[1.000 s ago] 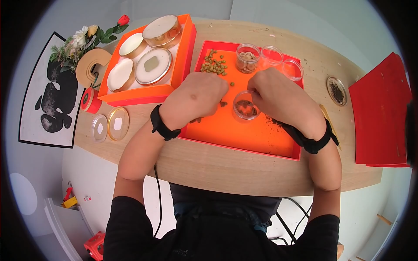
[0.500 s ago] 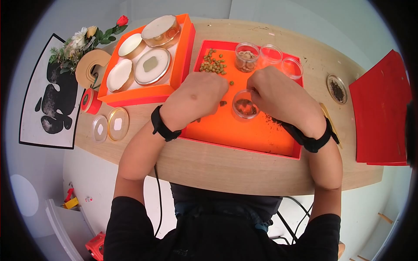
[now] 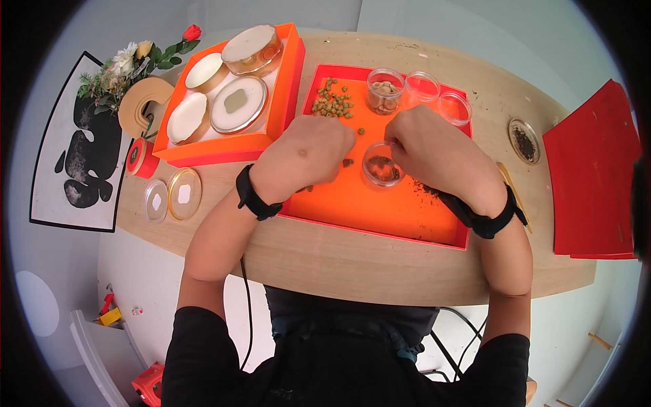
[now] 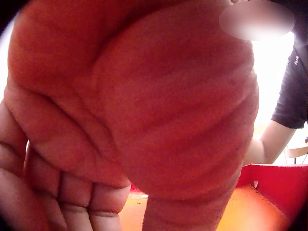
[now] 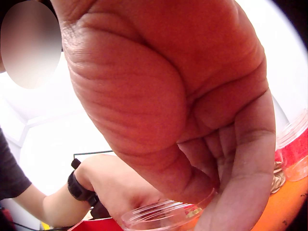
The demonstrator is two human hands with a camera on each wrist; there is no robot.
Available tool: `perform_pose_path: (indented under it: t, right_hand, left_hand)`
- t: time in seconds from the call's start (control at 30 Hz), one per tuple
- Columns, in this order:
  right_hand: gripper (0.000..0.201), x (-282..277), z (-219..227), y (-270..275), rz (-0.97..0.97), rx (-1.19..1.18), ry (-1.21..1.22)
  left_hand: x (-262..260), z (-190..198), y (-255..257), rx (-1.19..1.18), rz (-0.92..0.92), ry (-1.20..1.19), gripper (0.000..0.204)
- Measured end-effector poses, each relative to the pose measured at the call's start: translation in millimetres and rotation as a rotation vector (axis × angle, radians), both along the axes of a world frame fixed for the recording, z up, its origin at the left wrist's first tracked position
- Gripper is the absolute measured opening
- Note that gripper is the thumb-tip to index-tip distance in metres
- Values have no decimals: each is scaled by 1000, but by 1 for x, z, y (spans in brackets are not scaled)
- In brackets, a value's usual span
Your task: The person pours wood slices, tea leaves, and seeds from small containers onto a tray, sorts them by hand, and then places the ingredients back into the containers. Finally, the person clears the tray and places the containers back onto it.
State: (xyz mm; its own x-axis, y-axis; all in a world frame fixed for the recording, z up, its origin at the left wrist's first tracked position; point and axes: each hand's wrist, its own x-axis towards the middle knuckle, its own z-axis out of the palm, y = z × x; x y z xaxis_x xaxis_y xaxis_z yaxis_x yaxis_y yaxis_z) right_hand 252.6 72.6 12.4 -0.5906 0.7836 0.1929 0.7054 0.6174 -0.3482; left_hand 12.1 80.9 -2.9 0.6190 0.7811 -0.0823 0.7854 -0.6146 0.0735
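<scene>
A small clear jar [image 3: 384, 167] stands in the orange tray [image 3: 380, 214], with dark brown bits in its bottom. My right hand [image 3: 434, 152] grips its rim; in the right wrist view the thumb and forefinger meet at the threaded edge. To the left, my left hand [image 3: 305, 152] is low over the tray, fingers bent downward. Its fingertips are hidden in every view, so I cannot tell whether they pinch anything. Dark brown pieces [image 3: 348, 163] lie right beside this hand. Small green buds [image 3: 332, 102] are heaped behind it.
Behind the jar stand a jar of pale flat slices [image 3: 385, 95] and two clear containers [image 3: 423, 87]. An orange box [image 3: 281, 132] of lidded jars is at left, with round lids [image 3: 183, 192] before it. A dish of dark bits [image 3: 524, 141] and a red board [image 3: 590, 176] stand right.
The left hand has shifted very slightly within the same spot over the tray. The right hand and the jar stay in place.
</scene>
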Motion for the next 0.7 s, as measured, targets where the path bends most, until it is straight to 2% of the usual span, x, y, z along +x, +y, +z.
perform_pose_path:
  t: [0.17,0.27,0.47,0.57,0.7]
  right_hand:
    - [14,0,-1,0,11,39,20]
    - [13,-1,1,-1,-8,-12,2]
    - [14,-1,0,-2,-2,-3,28]
    - [13,-1,1,-3,1,15,57]
    - [14,-1,1,0,1,2,17]
  left_hand:
    - [0,3,1,-26,10,29,7]
    - [-3,5,6,-104,68,-32,7]
    - [7,9,6,-208,132,66,4]
    - [10,13,1,-177,117,61,3]
    - [6,3,-3,2,18,17,2]
